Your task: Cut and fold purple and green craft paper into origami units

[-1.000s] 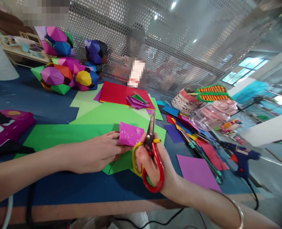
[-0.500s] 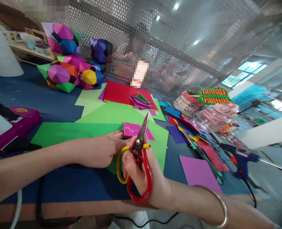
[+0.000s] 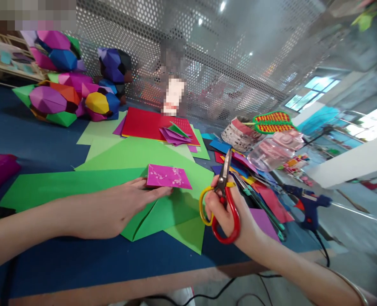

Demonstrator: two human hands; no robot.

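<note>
My left hand [image 3: 112,208] pinches the left part of a small magenta paper piece [image 3: 169,177], marked with whitish patches, between thumb and fingers. Green paper sheets [image 3: 73,182] lie beneath that hand, and a folded green piece [image 3: 147,219] is by its wrist side. My right hand [image 3: 229,208] is closed around a pair of scissors [image 3: 223,187] with one red and one yellow handle. Their blades point up and away from me, looking closed, to the right of the magenta piece and apart from it.
Faceted paper balls [image 3: 64,100] stand at the back left. Red sheets [image 3: 144,123] lie behind the green ones. On the right are coloured paper scraps [image 3: 271,195], a plastic container [image 3: 271,148], a basket [image 3: 239,134] and a blue glue gun [image 3: 308,204]. A perforated metal screen [image 3: 137,38] rises behind.
My right hand has moved right with the scissors, away from the left hand. The magenta piece shows more fully, with my left thumb along its near edge. The view has shifted somewhat.
</note>
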